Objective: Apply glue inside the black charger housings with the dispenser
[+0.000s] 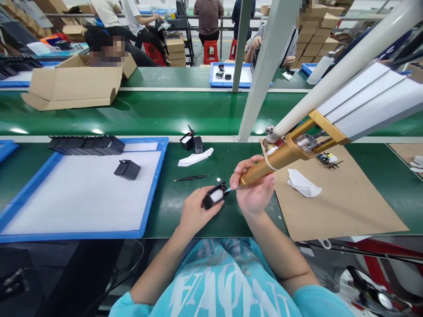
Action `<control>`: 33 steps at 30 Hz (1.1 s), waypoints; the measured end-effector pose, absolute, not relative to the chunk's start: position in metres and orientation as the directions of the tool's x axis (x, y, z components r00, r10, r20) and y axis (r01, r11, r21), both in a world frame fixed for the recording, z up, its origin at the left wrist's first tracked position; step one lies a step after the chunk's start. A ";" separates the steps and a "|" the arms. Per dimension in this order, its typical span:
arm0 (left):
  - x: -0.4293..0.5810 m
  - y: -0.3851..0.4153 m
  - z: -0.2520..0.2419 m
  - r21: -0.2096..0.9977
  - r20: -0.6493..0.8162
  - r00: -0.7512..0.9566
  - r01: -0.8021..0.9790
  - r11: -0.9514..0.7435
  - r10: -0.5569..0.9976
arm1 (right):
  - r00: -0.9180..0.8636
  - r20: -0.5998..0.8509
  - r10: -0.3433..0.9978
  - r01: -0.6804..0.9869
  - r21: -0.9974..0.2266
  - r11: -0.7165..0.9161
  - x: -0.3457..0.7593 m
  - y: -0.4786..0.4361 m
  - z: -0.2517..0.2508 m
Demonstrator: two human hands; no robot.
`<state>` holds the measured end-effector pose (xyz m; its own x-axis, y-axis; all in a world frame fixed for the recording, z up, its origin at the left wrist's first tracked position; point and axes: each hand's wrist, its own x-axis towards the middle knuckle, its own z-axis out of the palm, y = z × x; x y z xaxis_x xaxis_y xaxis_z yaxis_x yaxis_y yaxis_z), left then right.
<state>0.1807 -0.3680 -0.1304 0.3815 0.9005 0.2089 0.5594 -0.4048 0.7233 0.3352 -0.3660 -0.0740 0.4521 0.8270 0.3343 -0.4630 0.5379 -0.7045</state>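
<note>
My left hand (197, 207) is closed round a small black plastic housing (214, 195), which has a white oval part inside and lies on its side at the green bench. A gold glue dispenser (264, 169) hangs from an arm, and the fingers of my right hand (254, 189) are wrapped round its lower end. Its thin pale-blue nozzle (228, 189) points left and reaches the right end of the housing; whether it touches cannot be made out. Just behind the housing lie black tweezers (191, 178). Farther back is a crumpled white wipe (195, 157) beside black parts (197, 144).
At left, a blue-rimmed tray (152, 185) carries a row of black housings (87, 145) and one separate housing (127, 169). Brown cardboard (340, 211) with a white wipe (304, 183) covers the right side. A slanted metal post (261, 88) rises behind the dispenser. People sit across the line.
</note>
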 end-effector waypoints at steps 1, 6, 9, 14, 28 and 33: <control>0.181 -0.368 -0.130 0.724 0.209 0.383 0.558 -0.405 0.900 | 0.459 0.337 0.822 -0.463 -0.700 0.545 0.335 -0.366 -0.074; 0.182 -0.368 -0.131 0.739 0.175 0.375 0.561 -0.373 0.910 | 0.465 0.332 0.821 -0.460 -0.702 0.544 0.333 -0.366 -0.073; 0.182 -0.369 -0.131 0.762 0.151 0.367 0.548 -0.345 0.918 | 0.456 0.333 0.825 -0.467 -0.700 0.541 0.332 -0.365 -0.071; 0.186 -0.369 -0.133 0.795 0.125 0.317 0.535 -0.286 0.940 | 0.446 0.340 0.828 -0.478 -0.692 0.541 0.332 -0.365 -0.072; 0.204 -0.370 -0.138 0.866 0.189 0.345 0.383 -0.321 0.920 | 0.396 0.360 0.845 -0.504 -0.684 0.527 0.318 -0.360 -0.066; 0.207 -0.372 -0.138 0.887 0.230 0.306 0.324 -0.328 0.924 | 0.388 0.381 0.839 -0.500 -0.678 0.539 0.319 -0.362 -0.067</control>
